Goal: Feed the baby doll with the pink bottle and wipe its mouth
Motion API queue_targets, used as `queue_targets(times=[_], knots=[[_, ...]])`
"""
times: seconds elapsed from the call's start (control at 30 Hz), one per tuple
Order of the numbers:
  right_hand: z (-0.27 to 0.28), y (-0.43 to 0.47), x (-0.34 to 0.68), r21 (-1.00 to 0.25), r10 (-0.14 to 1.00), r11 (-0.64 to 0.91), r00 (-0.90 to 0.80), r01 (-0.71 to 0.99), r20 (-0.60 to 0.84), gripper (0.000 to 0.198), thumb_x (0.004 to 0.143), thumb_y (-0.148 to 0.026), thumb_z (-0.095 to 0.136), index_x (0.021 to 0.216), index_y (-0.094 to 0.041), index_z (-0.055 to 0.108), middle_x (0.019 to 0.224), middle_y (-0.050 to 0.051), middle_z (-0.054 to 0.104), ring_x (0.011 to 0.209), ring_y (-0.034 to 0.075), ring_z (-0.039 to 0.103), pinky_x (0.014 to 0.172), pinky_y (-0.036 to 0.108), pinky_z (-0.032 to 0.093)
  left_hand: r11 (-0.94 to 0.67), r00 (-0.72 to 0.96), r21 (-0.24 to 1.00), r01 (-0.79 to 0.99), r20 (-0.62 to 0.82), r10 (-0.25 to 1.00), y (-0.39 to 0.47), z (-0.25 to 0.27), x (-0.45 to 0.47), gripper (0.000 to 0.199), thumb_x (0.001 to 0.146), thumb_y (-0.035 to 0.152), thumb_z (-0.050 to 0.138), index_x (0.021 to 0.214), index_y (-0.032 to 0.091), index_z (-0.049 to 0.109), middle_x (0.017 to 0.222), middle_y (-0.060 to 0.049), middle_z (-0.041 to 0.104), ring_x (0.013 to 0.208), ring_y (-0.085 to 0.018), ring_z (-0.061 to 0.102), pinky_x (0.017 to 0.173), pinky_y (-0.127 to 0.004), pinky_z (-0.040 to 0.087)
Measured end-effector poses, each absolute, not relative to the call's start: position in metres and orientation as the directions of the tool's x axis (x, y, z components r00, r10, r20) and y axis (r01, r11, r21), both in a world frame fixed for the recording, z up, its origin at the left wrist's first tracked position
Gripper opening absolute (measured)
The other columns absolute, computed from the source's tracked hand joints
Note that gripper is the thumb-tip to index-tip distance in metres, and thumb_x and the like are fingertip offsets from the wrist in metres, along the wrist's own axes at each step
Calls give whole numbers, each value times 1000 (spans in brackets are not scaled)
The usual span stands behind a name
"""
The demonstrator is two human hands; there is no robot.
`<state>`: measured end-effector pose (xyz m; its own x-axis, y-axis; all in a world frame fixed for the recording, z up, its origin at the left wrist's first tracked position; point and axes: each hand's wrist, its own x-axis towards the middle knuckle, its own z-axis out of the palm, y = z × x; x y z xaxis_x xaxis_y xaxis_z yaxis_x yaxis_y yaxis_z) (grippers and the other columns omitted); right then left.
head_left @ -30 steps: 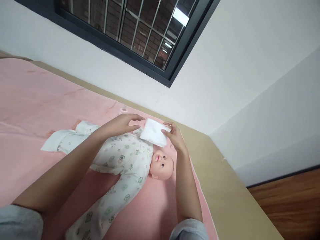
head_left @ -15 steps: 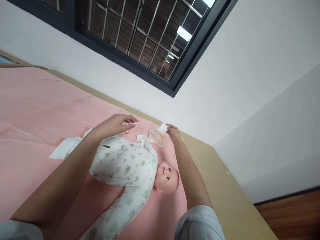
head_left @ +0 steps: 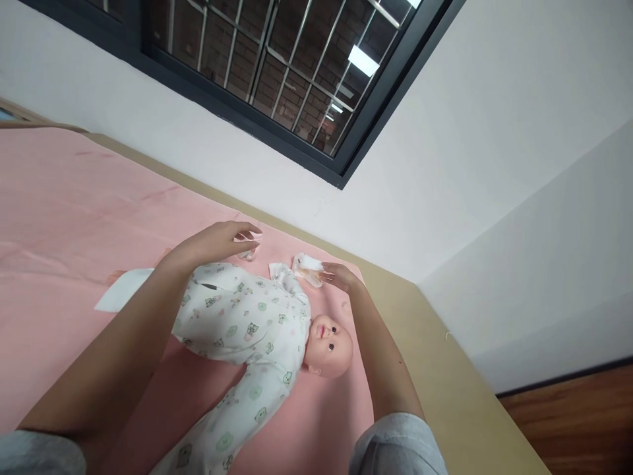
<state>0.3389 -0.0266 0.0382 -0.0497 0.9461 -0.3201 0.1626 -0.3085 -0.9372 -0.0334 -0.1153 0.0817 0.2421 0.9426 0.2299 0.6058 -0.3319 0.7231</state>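
Note:
A baby doll in a white printed romper lies on its back on the pink sheet, its head towards the right. My left hand is above the doll's far side, with thumb and fingers curved around a small clear container, which the fingers partly hide. My right hand is beyond the doll's head, fingers stretched out and apart. Just left of its fingertips, a white piece of tissue or pad lies on a clear plastic packet. What the packet holds is unclear.
The pink sheet covers a tan surface that runs along a white wall. A dark-framed, barred window is above. White cloth lies by the doll's legs, partly behind my left forearm.
My right hand has lowered the white piece onto the clear packet and let go. My left hand has moved slightly left and down, around the clear container.

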Motion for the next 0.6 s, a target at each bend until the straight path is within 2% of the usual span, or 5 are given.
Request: queue_targets(times=[0.33, 0.6], knots=[[35, -40, 349, -905, 942, -304, -48, 296, -332, 12, 78, -20, 69, 89, -19, 73, 115, 9, 70, 94, 18, 69, 99, 36, 50, -311, 254, 714, 627, 190, 948, -112, 78, -34, 56, 84, 55, 50, 132, 27, 59, 123, -4, 69, 115, -27, 61, 98, -35, 47], [38, -60, 358, -889, 933, -279, -116, 364, -341, 18, 80, -23, 67, 96, -19, 72, 114, 10, 71, 93, 17, 69, 96, 34, 51, -298, 266, 698, 652, 158, 951, -110, 78, -35, 55, 82, 54, 51, 129, 26, 60, 123, -4, 68, 115, -28, 61, 96, -34, 47]])
